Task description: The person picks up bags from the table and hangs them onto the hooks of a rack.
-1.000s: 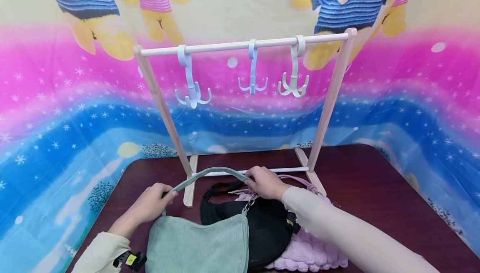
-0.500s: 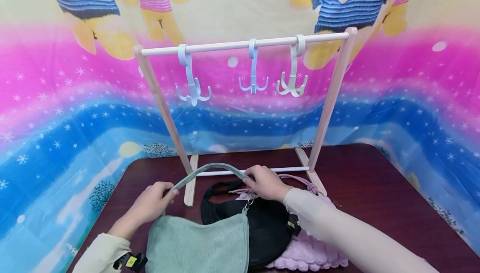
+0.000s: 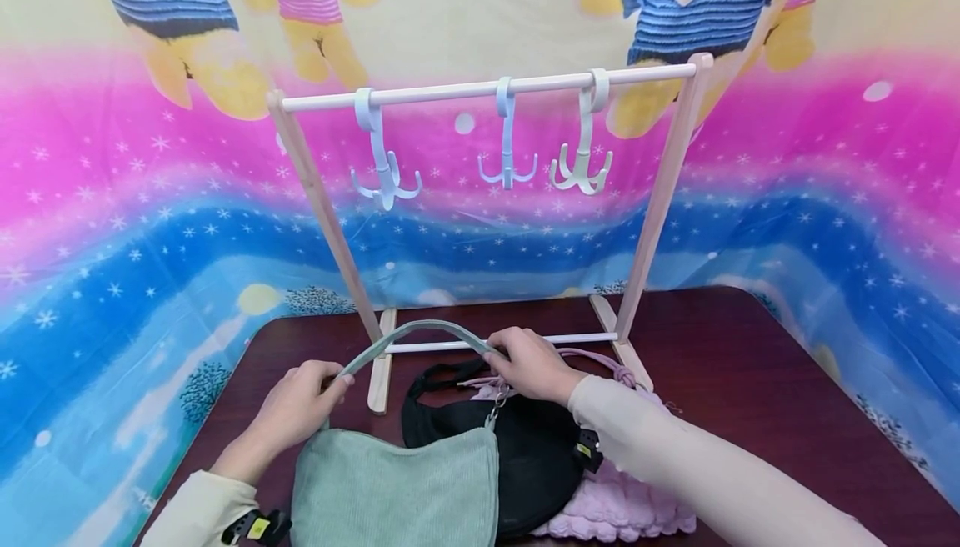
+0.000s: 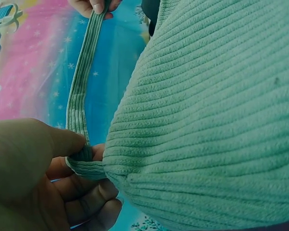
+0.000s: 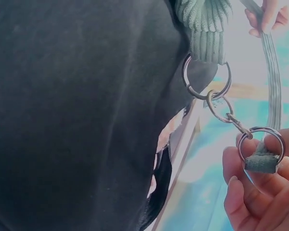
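A sage-green corduroy handbag [image 3: 397, 489] stands at the front left in the head view, its strap [image 3: 427, 324] arched up between both hands. My left hand [image 3: 296, 405] pinches the strap's left end between thumb and fingers. At the other end my right hand [image 3: 534, 368] pinches the strap beside its metal ring [image 5: 261, 130]. A short chain [image 5: 221, 107] joins that ring to a second one on the bag, as the right wrist view shows. Behind the green bag lies a black bag [image 3: 536, 472], which partly covers a pink quilted bag [image 3: 622, 505].
A wooden rack [image 3: 663, 197] stands on the dark red table [image 3: 712, 363] behind the bags. From its top bar [image 3: 442, 93] hang a left hook [image 3: 386, 184], a middle hook [image 3: 507, 168] and a right hook [image 3: 583, 172], each multi-pronged. A printed cloth covers the wall.
The arched strap has risen slightly between my hands. My left hand has shifted a little up and left; the right has barely moved. The bags stay nearly in place.
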A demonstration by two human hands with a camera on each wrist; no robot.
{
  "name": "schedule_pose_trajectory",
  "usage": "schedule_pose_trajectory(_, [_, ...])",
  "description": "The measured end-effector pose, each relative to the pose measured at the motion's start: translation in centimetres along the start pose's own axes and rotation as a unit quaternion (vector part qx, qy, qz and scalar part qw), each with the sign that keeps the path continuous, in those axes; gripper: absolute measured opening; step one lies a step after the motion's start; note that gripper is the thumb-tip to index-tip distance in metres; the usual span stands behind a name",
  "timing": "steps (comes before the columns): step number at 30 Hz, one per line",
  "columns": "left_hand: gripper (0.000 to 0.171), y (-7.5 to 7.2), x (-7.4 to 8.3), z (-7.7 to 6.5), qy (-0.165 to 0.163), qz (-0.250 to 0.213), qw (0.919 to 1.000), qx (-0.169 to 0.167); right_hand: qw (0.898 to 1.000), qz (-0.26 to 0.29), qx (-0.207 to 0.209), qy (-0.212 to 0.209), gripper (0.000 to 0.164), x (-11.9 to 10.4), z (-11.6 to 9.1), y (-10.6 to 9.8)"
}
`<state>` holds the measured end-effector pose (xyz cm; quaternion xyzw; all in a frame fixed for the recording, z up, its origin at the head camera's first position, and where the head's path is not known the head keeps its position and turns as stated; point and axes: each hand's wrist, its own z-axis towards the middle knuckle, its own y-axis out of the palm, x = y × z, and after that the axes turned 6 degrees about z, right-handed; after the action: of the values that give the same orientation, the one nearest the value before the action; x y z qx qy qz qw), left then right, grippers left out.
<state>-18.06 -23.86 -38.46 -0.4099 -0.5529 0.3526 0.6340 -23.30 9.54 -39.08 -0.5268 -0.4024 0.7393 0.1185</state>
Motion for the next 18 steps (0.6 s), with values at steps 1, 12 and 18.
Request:
schedule_pose_trajectory(1, [0.023,-0.1,0.1,-0.1,0.0,0.001,1.0,0.003,1.0,-0.001,0.002,-0.002,0.016,-0.1,0.0,0.0])
schedule_pose_trajectory(12, [0.021,-1.3,0.8,-0.2,-0.003,0.012,0.9996,0.026,1.0,-0.008,0.012,-0.013,0.013,-1.4,0.0,-0.2])
schedule_pose_trajectory(18, [0.021,-1.8,1.1,-0.4,-0.003,0.01,0.9994,0.034,1.0,-0.001,0.019,-0.015,0.013,-1.8,-0.1,-0.4])
